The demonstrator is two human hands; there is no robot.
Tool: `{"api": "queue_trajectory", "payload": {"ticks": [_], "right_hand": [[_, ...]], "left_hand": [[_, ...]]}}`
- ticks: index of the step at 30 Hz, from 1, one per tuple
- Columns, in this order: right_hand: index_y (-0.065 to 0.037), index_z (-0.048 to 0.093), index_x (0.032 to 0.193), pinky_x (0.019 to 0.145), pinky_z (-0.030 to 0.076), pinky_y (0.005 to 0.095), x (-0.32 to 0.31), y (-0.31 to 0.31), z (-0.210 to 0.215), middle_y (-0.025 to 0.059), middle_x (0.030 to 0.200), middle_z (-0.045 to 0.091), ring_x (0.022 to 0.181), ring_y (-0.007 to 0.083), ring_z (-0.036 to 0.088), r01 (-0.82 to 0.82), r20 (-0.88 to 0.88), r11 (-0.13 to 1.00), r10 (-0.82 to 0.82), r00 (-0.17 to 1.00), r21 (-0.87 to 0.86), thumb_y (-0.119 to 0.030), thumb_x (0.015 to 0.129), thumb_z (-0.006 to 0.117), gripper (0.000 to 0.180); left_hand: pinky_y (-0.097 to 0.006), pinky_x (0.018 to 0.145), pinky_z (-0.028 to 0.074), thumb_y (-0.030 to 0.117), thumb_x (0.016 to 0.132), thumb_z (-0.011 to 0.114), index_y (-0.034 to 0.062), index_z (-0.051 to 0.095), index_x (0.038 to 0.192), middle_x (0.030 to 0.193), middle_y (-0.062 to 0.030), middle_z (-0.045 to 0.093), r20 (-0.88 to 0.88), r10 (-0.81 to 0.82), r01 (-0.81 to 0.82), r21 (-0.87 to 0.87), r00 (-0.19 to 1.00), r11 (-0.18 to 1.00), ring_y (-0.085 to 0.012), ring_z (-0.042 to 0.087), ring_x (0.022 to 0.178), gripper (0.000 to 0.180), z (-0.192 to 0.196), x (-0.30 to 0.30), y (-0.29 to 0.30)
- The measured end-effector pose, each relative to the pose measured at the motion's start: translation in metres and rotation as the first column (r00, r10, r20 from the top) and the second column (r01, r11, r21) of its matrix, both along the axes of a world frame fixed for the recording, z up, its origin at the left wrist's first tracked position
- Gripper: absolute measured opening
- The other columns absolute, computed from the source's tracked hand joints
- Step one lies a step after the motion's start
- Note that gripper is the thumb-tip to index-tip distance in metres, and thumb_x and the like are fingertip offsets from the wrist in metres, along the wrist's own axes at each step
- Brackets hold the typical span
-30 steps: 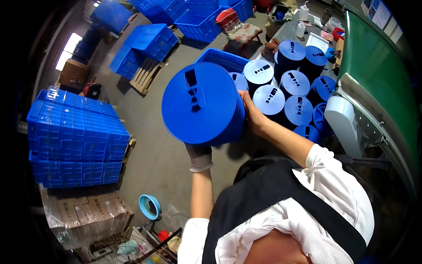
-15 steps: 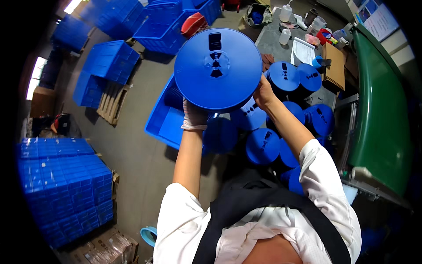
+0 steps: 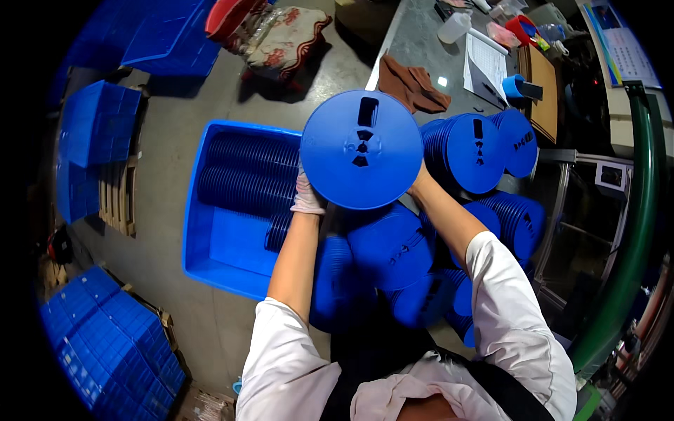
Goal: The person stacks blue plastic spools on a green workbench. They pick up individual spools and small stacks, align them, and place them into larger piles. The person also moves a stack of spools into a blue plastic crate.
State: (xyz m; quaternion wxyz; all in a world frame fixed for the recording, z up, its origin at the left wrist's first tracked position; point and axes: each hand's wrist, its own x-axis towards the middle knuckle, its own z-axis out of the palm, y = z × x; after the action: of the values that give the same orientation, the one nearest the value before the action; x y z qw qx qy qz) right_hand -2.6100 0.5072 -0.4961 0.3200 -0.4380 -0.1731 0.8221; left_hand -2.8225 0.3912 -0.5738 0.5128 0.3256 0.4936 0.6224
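Reels (image 3: 246,172) (blue, in rows) partly fill the blue bin (image 3: 196,231).

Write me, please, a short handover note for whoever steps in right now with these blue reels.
Left hand, gloved, and bare right hand grip opposite edges of a stack of blue reels, held up above the blue bin.
The bin already holds rows of reels on edge, with bare floor left at its near end.
More reel stacks wait to the right, by the grey table.
The held stack is not yet set down.
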Motion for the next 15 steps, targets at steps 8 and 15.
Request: {"api": "queue_trajectory", "payload": {"ticks": [8,15], "right_hand": [[-0.01,0.044,0.138,0.094,0.048,0.0339,0.02,0.005,-0.084,0.0102,0.123,0.057,0.11,0.0217,0.056,-0.03,-0.077,0.956,0.007,0.997,-0.291,-0.056,0.099,0.036,0.061],[-0.01,0.04,0.141,0.098,0.046,0.0356,0.021,0.007,-0.058,0.0106,0.129,0.054,0.116,0.0222,0.054,0.053,0.017,0.931,-0.05,0.999,-0.36,-0.057,0.099,0.035,0.063]], "left_hand": [[-0.032,0.1,0.045,0.008,0.097,0.048,0.0036,0.041,0.133,0.125,-0.0137,0.053,-0.587,-0.246,0.196,-0.149,0.771,0.969,-0.02,0.054,0.113,0.036,-0.032,0.006,0.018],[-0.035,0.106,0.04,0.014,0.099,0.047,0.0072,0.037,0.138,0.132,-0.012,0.047,-0.256,-0.118,0.101,-0.077,0.96,0.992,-0.0216,0.048,0.12,0.04,-0.08,0.025,0.026]]}}
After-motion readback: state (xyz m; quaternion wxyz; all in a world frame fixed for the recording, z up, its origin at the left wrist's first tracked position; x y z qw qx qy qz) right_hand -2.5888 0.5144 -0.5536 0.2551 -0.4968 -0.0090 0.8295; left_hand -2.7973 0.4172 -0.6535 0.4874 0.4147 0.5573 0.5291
